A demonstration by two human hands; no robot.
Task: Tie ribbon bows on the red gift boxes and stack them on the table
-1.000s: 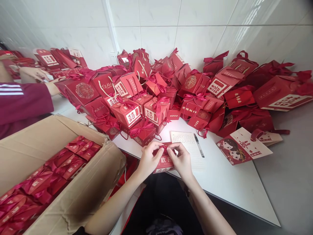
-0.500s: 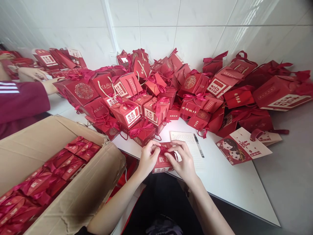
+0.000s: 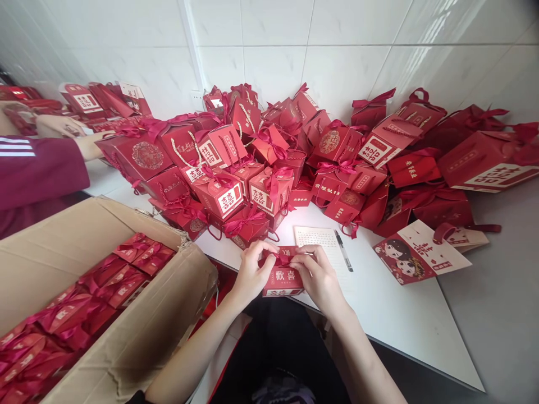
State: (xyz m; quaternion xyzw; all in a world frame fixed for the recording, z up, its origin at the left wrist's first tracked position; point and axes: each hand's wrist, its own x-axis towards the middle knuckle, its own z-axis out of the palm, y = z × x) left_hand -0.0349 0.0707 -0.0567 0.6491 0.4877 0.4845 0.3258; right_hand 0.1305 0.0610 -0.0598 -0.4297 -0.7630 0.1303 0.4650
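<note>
A small red gift box (image 3: 284, 278) with white characters on its face sits at the table's front edge, before my body. Across its top runs a dark red ribbon (image 3: 283, 258), gathered into a bow or knot. My left hand (image 3: 255, 270) pinches the ribbon's left side between thumb and fingers. From the right, my right hand (image 3: 316, 274) pinches the other side. Both hands rest close against the box, and the fingers partly hide the ribbon.
Red gift boxes (image 3: 225, 193) with ribbons and cord handles are heaped along the wall. A notepad (image 3: 314, 235) and pen (image 3: 343, 250) lie behind my box; a printed card bag (image 3: 421, 252) is at right. An open carton (image 3: 160, 303) holds ribboned boxes. Far left, another person's sleeve (image 3: 42, 168) reaches in.
My right hand's fingers have closed in on the ribbon, uncovering more of the box's front. The ribbon is drawn out flatter between the hands. My view has shifted slightly.
</note>
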